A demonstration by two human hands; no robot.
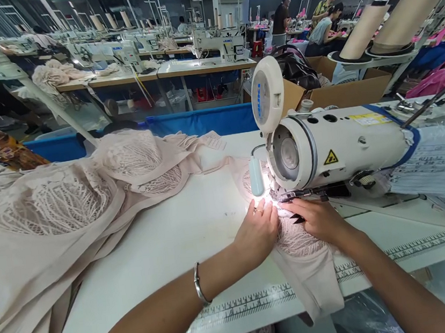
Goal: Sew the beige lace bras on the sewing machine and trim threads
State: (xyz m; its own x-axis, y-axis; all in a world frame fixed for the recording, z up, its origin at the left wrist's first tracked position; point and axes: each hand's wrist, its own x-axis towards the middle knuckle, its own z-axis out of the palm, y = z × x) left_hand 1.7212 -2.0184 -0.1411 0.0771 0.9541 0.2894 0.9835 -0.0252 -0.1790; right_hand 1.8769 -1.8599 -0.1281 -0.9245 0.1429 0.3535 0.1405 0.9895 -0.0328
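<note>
A pale pink lace bra (300,238) lies under the sewing machine's needle area, its band hanging over the table's front edge. My left hand (259,232) presses bent fingers, close together, on the fabric just left of the lit needle; its thumb is hidden. On the other side my right hand (314,220) reaches its fingers to the lace beside the presser foot. Black pointed tips of thread snips (297,218) stick out from beneath that hand. The white sewing machine (341,144) has its round end cover (268,95) swung up. Glare hides the needle and the stitching.
A pile of lace bras (57,208) covers the table's left side. A small lamp (255,176) hangs by the needle. A measuring tape (255,302) runs along the front edge. Thread cones (364,33) stand at right, before a cardboard box (359,90). Several people work farther back.
</note>
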